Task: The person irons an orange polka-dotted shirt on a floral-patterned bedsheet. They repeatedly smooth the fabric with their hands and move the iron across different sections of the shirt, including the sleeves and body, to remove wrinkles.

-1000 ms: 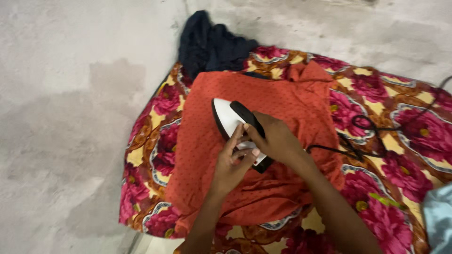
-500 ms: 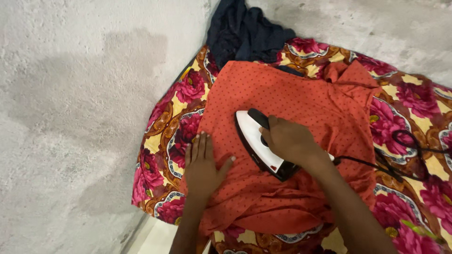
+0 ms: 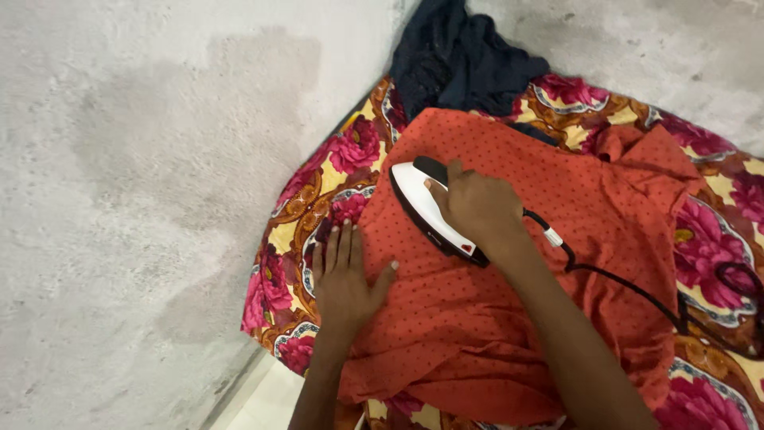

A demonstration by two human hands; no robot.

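A red dotted garment lies spread on a flowered blanket. My right hand grips the black handle of a white and black iron, which rests flat on the garment's upper left part. My left hand lies flat, fingers spread, pressing the garment's left edge just below and left of the iron. The iron's black cord trails right across the cloth.
A dark blue garment is bunched at the blanket's far edge. Grey concrete floor surrounds the blanket on the left and top. The cord loops at the right edge.
My left hand left the iron and now lies flat on the garment's left edge. My right hand slid the iron up and left over the cloth. The camera view shifted.
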